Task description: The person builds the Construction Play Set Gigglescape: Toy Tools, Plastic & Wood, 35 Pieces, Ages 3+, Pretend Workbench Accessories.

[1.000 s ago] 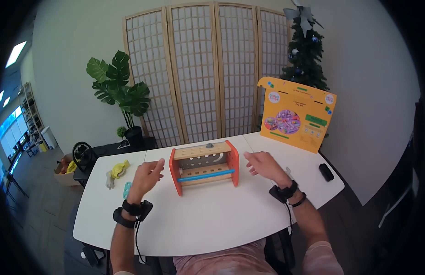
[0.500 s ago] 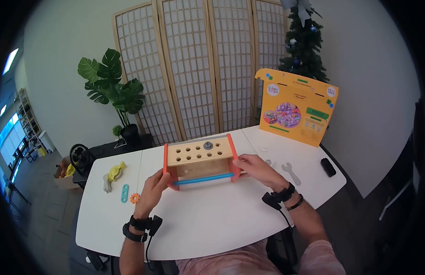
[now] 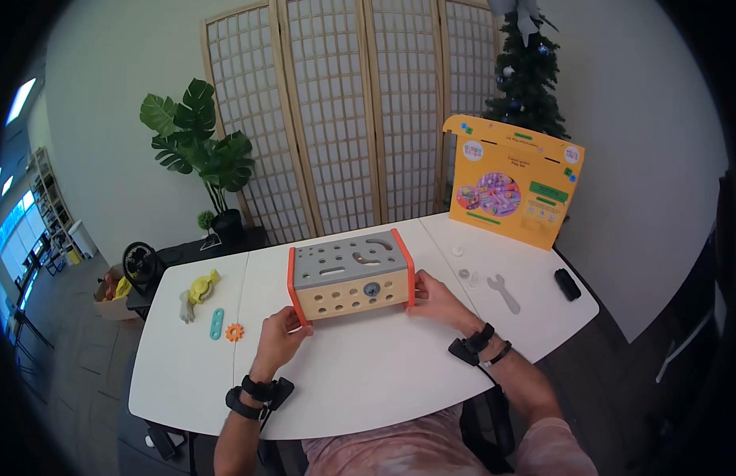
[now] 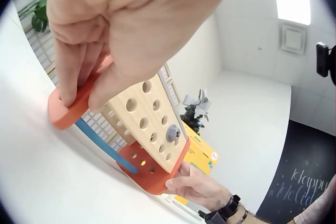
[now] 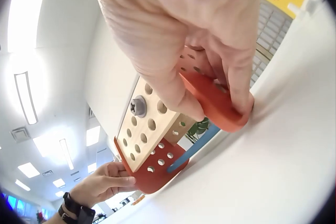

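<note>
A toy workbench [image 3: 348,274] sits mid-table, tipped so its grey slotted panel faces up and its holed wooden panel faces me. A grey screw [image 3: 372,290] is set in one of the wooden panel's holes. My left hand [image 3: 281,339] grips the orange left end panel [image 4: 68,113], thumb on one side and fingers on the other. On the opposite side, my right hand [image 3: 443,305] holds the orange right end panel [image 5: 218,103] the same way. Both wrist views show a blue rod [image 4: 102,144] low between the end panels.
Left on the table lie a yellow-and-grey bundle [image 3: 198,295], a teal holed strip [image 3: 216,324] and an orange gear [image 3: 235,332]. To the right are a grey wrench [image 3: 504,293], small pale pieces and a black object [image 3: 567,285]. A yellow box [image 3: 542,206] stands behind.
Both hands came from the air beside the workbench to grip its end panels. The workbench has been tipped toward me, its wooden holed panel turning from top to front and the grey panel coming up.
</note>
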Motion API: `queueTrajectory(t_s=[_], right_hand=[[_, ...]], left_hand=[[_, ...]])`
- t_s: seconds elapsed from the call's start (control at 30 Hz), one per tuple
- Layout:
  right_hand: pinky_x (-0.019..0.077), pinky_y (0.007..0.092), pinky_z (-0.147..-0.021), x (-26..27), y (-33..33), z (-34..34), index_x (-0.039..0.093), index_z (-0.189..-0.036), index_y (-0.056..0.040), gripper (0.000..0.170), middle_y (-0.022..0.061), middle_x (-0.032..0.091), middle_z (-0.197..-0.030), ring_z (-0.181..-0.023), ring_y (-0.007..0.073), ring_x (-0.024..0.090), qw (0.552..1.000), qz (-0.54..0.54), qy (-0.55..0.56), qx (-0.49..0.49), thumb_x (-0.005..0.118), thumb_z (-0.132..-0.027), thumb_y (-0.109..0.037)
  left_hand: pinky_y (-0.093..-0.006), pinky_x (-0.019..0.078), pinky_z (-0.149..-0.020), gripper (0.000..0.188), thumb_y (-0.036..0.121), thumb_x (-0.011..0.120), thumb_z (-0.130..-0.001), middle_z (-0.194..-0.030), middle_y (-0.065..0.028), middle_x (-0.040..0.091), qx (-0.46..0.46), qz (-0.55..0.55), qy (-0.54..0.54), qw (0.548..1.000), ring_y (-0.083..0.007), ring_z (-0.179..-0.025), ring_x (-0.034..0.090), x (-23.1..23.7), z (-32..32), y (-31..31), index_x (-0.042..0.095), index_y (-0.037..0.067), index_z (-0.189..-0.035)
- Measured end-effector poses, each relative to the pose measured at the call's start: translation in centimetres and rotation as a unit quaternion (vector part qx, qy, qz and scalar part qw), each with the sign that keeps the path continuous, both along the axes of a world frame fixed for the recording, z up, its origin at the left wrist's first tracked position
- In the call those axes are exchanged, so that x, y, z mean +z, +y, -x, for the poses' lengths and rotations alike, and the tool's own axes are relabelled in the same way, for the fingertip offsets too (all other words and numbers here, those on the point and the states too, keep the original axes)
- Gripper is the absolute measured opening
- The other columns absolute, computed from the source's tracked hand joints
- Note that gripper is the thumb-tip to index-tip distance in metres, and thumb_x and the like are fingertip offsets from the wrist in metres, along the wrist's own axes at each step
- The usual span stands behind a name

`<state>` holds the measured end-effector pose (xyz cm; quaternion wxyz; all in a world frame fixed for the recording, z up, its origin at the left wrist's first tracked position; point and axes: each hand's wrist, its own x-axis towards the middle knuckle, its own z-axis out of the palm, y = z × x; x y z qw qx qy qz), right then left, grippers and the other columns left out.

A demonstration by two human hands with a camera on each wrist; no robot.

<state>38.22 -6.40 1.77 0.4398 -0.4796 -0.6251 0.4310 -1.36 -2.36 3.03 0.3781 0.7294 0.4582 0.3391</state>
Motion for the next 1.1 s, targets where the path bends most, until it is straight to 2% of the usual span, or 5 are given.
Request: queueTrajectory(t_s=[0.57,0.67,0.83,0.97,1.1], right_hand=[[0.0503,0.0419,-0.123,-0.7,1.5,0.2,0.051,-0.122,-0.0006,0.046,0.0142,0.061,-0.137,-0.142,0.0306,0.062,1.0,-0.013,-0.011,-0.015,0.08,-0.087,0.006],[0.0502,0.0417,-0.123,-0.6,1.2,0.2,0.051,-0.124,-0.0002,0.046,0.0139,0.061,-0.137,-0.143,0.0305,0.06,1.0,-0.021,-0.012,-0.019,0.079,-0.088,0.006],[0.0513,0.0411,-0.121,-1.2,0.9,-0.8,0.049,-0.151,0.003,0.064,0.017,0.061,-0.149,-0.145,0.0285,0.06,1.0,0.008,0.005,0.023,0.079,-0.094,0.0],[0.0512,0.0403,-0.121,-1.0,0.1,-2.1,0.049,-0.156,0.0023,0.066,0.0184,0.065,-0.149,-0.143,0.027,0.062,0.998,0.05,-0.018,0.036,0.079,-0.097,-0.003],[0.0515,0.0385,-0.12,-0.2,-1.6,-3.0,0.054,-0.153,0.0007,0.06,0.0159,0.069,-0.145,-0.139,0.0252,0.065,0.993,0.053,-0.027,0.102,0.079,-0.098,-0.004]], left_hand=[[-0.0363,0.0664,-0.098,0.041,0.0,0.083,-0.094,-0.125,-0.0202,0.077,0.01,-0.034,0.002,0.999,-0.0264,-0.114,0.079,-1.6,-0.1,1.5,0.061,-0.006,-0.128],[-0.0362,0.0665,-0.099,0.043,0.006,0.083,-0.096,-0.127,-0.0195,0.076,0.02,-0.018,0.029,0.999,-0.0257,-0.115,0.078,-1.7,0.0,1.4,0.061,-0.004,-0.131],[-0.0345,0.0664,-0.094,0.048,0.014,0.082,-0.098,-0.127,-0.018,0.079,-0.004,0.011,0.049,0.999,-0.0272,-0.112,0.08,-1.5,1.2,1.0,0.062,-0.003,-0.139],[-0.0331,0.0671,-0.089,0.051,0.015,0.081,-0.101,-0.119,-0.0171,0.081,-0.035,0.114,0.003,0.993,-0.0235,-0.104,0.081,0.5,2.8,0.0,0.061,-0.001,-0.145],[-0.0302,0.0674,-0.083,0.037,0.013,0.078,-0.103,-0.111,-0.0158,0.082,-0.007,0.08,0.022,0.996,-0.0206,-0.098,0.081,1.4,5.8,0.3,0.069,-0.002,-0.135]])
